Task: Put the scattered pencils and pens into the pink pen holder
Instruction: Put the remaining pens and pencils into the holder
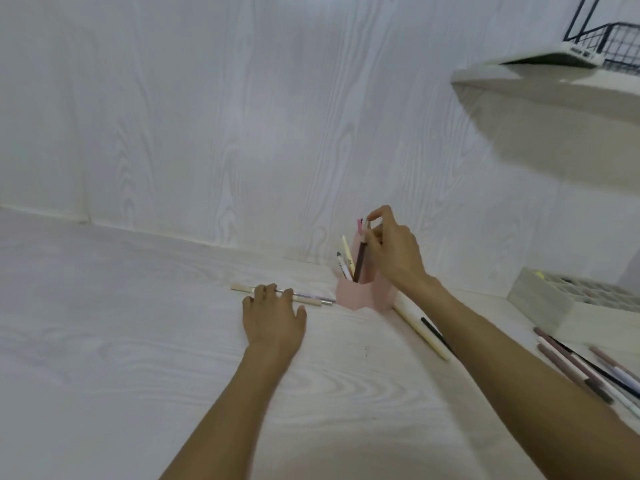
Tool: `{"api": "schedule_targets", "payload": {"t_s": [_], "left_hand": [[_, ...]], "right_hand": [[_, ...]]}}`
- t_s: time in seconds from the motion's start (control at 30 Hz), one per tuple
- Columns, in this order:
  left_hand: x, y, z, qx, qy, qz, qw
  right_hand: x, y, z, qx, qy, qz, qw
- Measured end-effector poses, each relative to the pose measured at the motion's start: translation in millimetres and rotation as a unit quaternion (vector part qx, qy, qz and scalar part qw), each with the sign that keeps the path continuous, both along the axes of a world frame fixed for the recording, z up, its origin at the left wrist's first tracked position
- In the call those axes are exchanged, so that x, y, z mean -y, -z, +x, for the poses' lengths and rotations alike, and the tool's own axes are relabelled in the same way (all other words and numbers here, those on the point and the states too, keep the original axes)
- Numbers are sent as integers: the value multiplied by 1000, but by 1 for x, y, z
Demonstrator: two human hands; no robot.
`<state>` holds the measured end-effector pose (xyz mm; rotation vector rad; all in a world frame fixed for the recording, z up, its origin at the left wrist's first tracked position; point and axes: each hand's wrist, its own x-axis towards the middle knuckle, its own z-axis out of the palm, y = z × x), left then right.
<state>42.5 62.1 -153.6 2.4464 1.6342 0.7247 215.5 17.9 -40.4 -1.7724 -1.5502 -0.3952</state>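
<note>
The pink pen holder [360, 296] stands on the white desk near the back wall, with several pens upright in it. Above it, my right hand [394, 252] pinches the top of a dark brown pencil [360, 261] whose lower end is inside the holder. My left hand [273, 315] lies flat on the desk left of the holder. Its fingertips rest on a beige pen [242, 288] and a lilac-silver pen [311, 296] lying side by side. A cream pencil [420, 330] and a black pen [434, 330] lie right of the holder, partly under my right forearm.
Several brown, white and black pencils [585, 368] lie at the desk's right edge. A grey wooden divided box [554, 303] sits behind them. A white shelf [540, 98] with a black wire basket [616, 43] juts from the wall at upper right.
</note>
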Motion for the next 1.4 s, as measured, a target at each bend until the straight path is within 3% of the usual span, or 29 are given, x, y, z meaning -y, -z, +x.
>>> {"api": "schedule_targets", "payload": {"t_s": [0.2,0.33,0.5,0.7,0.83,1.0,1.17,1.4], "left_hand": [[-2,-2,-2,34,4,-7,999],[-3,-3,-1,51,8,4,999],[-3,-4,-2,60,37,29,997],[-2,-8,-3,56,74,44,995],[-4,-6,-4,26,105,55,993],[-6,-7,-2,12,153,59,986],[-1,-12,-3,11,190,61,980],[3,-17,-7,-11,183,70,980]], "right_hand": [[-6,10,1,81,70,-55,993],[-8,6,-6,180,57,-217,958],[-15,5,-19,243,72,-236,938],[-8,10,-26,235,45,-154,959],[24,14,1,80,42,-75,993],[66,49,56,-62,139,-91,984],[77,97,58,-29,140,-235,961],[77,112,53,36,139,-225,964]]}}
